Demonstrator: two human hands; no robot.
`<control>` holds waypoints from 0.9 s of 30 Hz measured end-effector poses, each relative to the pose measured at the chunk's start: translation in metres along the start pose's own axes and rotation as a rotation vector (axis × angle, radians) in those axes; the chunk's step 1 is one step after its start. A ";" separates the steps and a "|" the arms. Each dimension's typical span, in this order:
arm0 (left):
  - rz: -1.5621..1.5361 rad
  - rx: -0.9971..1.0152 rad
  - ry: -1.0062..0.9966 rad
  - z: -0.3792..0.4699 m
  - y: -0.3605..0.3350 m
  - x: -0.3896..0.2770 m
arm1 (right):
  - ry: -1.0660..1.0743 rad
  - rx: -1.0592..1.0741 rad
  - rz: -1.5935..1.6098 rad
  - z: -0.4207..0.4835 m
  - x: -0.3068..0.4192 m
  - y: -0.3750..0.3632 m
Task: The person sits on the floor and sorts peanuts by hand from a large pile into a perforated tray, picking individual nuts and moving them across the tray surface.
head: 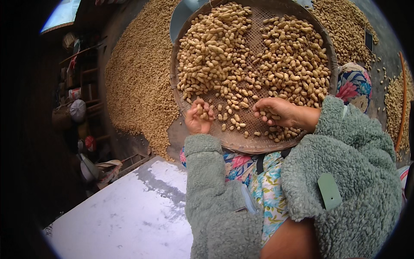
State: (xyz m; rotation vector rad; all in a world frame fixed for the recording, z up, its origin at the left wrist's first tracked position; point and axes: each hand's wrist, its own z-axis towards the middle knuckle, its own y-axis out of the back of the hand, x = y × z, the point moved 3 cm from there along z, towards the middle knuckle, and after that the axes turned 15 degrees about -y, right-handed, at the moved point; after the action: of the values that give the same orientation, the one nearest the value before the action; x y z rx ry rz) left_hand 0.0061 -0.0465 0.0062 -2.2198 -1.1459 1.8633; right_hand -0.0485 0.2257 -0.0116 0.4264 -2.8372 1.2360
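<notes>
A round woven bamboo tray (233, 142) rests across my lap with unshelled peanuts on it. The peanuts lie in a left heap (210, 48) and a right heap (294, 61), with loose ones scattered between them. My left hand (199, 117), palm up at the tray's near left rim, has its fingers curled around a few peanuts (202, 111). Over the near right part of the tray, my right hand (279, 111) is cupped sideways with some peanuts (270, 115) in its fingers. More peanuts lie just below that hand.
A broad spread of peanuts (139, 77) covers the floor at left. Another pile (343, 29) lies at the upper right with a phone (368, 40) at its edge. A grey-blue basin (182, 17) shows behind the tray. Shelves with bags (77, 110) stand far left, near a white wall (129, 213).
</notes>
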 end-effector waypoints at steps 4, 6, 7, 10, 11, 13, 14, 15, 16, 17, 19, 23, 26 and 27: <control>0.115 0.006 0.060 -0.006 0.019 -0.013 | -0.012 -0.004 -0.011 0.001 -0.002 -0.005; 0.785 0.052 -0.104 -0.009 0.032 0.003 | -0.018 -0.007 -0.022 0.002 -0.003 -0.008; 1.116 0.084 -0.184 -0.011 0.024 0.011 | -0.019 -0.012 -0.018 0.002 -0.003 -0.006; 1.524 0.096 -0.217 -0.009 0.013 0.021 | -0.016 -0.023 -0.007 0.003 -0.002 -0.003; 1.567 0.076 -0.179 -0.008 0.013 0.022 | -0.011 -0.024 -0.004 0.004 -0.002 -0.002; 1.432 0.033 -0.194 -0.007 0.024 0.024 | -0.011 -0.015 -0.007 0.004 -0.003 -0.003; 1.345 0.001 -0.171 -0.006 0.032 0.028 | -0.014 -0.009 -0.010 0.004 -0.004 -0.003; 1.258 -0.024 -0.148 -0.004 0.032 0.029 | -0.013 -0.004 -0.008 0.004 -0.003 -0.003; 0.952 -0.064 0.019 -0.004 0.036 0.029 | -0.006 -0.003 -0.012 0.003 -0.003 -0.003; 0.641 -0.101 0.177 -0.006 0.040 0.026 | 0.002 -0.002 -0.017 0.003 -0.002 -0.004; 0.185 -0.114 0.369 -0.013 0.030 0.025 | 0.003 -0.006 -0.018 0.002 -0.003 -0.003; -0.229 0.028 0.439 -0.025 0.009 0.022 | -0.010 -0.012 -0.028 0.002 -0.003 -0.005; -0.142 0.047 0.346 -0.036 -0.008 0.025 | -0.017 0.006 -0.034 0.008 -0.006 0.001; -0.066 0.024 0.294 -0.042 -0.017 0.023 | -0.023 0.020 -0.040 0.010 -0.007 0.001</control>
State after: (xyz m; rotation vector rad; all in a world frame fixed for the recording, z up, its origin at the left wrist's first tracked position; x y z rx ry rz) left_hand 0.0339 -0.0036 0.0064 -2.3114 -1.1202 1.4559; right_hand -0.0411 0.2211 -0.0203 0.4982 -2.8232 1.2614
